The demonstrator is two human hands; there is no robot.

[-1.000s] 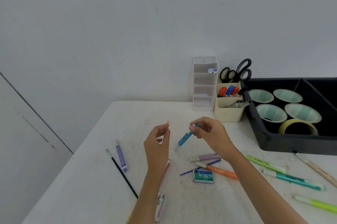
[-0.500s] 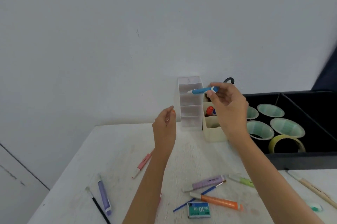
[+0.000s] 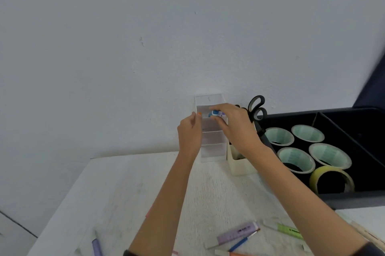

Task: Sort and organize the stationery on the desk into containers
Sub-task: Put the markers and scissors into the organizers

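Observation:
A white stepped organizer stands against the wall at the back of the white desk. My right hand pinches a blue marker over the organizer's second compartment, its end pointing down into it. My left hand touches the organizer's left wall with its fingertips; what its curled fingers do is hidden. A purple highlighter, a thin blue pen and a green highlighter lie loose on the desk near me.
A cream pen cup with black scissors stands right of the organizer. A black tray on the right holds several tape rolls, one of them yellow. Another purple marker lies at the lower left.
My right hand carried the blue marker from in front of me up to the organizer and tipped it end-down into the second compartment. My left hand moved up to the organizer's left wall.

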